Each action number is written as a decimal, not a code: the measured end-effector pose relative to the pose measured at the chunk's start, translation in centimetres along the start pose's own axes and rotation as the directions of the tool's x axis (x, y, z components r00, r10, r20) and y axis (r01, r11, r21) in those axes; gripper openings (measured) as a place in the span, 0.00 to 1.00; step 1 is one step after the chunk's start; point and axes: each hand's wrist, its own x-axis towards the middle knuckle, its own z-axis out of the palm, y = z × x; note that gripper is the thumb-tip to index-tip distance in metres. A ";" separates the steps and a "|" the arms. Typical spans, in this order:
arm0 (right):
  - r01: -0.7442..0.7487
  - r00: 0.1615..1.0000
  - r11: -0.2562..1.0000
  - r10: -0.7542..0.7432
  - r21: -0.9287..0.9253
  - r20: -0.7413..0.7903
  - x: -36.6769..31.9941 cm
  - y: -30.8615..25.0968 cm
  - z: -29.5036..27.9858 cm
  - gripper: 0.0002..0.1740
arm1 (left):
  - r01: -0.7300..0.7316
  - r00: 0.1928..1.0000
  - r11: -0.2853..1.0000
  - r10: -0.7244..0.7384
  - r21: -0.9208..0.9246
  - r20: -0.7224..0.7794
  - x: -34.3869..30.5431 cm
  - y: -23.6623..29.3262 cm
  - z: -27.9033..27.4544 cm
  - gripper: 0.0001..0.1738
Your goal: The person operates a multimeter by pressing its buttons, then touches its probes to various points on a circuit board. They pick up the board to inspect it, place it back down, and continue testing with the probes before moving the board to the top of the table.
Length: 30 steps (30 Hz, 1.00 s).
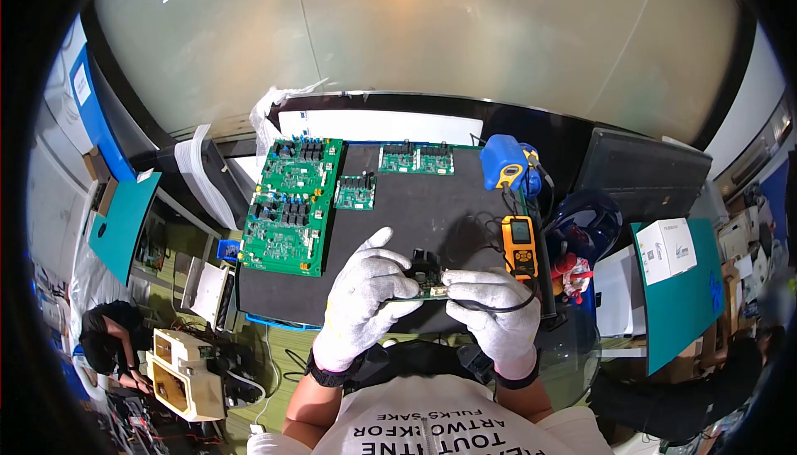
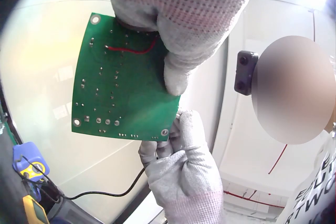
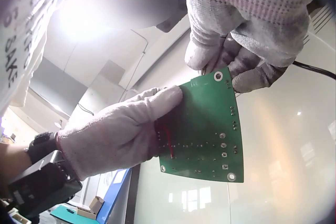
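Green circuit board (image 2: 126,92) is held up in front of the person, above the near part of the dark work mat (image 1: 398,214), between the two gloved hands. It is gripped from its left side by the left hand (image 1: 361,297), thumb laid on the underside, where a red jumper wire (image 2: 134,51) is seen. In the head view the board is shown nearly edge-on, its edge running left to right; the component side is turned away from the wrist views. Black cable (image 2: 110,195) is pinched by the right hand (image 1: 496,310) at the board's right end, and the white connector (image 1: 437,292) lies just left of those fingertips, so the right hand is judged nearer for any work there. Whether a plug is seated cannot be told; it is covered by fingers. Orange handheld meter (image 1: 520,247) is placed farther off, to the right.
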 end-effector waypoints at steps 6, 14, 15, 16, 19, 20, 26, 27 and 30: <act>0.007 1.000 1.000 -0.008 -0.017 -0.021 0.0 0.1 0.2 0.09 | 0.008 1.000 1.000 -0.008 -0.003 0.014 0.0 -0.4 0.1 0.12; -0.099 0.994 0.991 0.104 0.095 -0.045 -0.1 -0.1 0.2 0.11 | 0.021 0.999 0.999 -0.022 -0.047 -0.030 -0.2 -0.5 0.6 0.12; -0.054 0.996 0.995 0.060 0.086 -0.070 -0.1 0.1 0.3 0.11 | 0.027 0.999 0.998 -0.029 -0.057 -0.037 -0.1 -0.4 0.6 0.12; -0.045 0.996 0.996 0.051 0.081 -0.076 -0.2 0.2 0.4 0.11 | 0.031 0.999 0.999 -0.033 -0.043 -0.030 -0.1 -0.4 0.6 0.12; -0.018 0.996 0.997 0.024 0.071 -0.087 -0.1 0.4 0.3 0.12 | 0.029 0.999 0.998 -0.030 -0.048 -0.028 -0.3 -0.4 0.7 0.12; 0.003 0.996 0.998 0.003 0.064 -0.088 -0.1 0.4 0.4 0.12 | 0.030 0.999 0.999 -0.031 -0.045 -0.027 -0.3 -0.3 0.7 0.12; -0.038 0.996 0.998 0.043 0.058 -0.076 -0.8 0.5 0.3 0.12 | 0.016 1.000 0.999 -0.016 -0.035 -0.013 -0.4 -0.2 0.9 0.11; -0.036 0.996 0.997 0.040 0.061 -0.075 -0.9 0.4 0.2 0.12 | 0.022 1.000 0.999 -0.022 -0.047 -0.020 -0.4 -0.2 1.0 0.11; -0.054 0.996 0.996 0.059 0.075 -0.072 -1.2 0.2 0.2 0.11 | 0.028 0.999 0.999 -0.029 -0.045 -0.025 -0.6 -0.1 0.9 0.11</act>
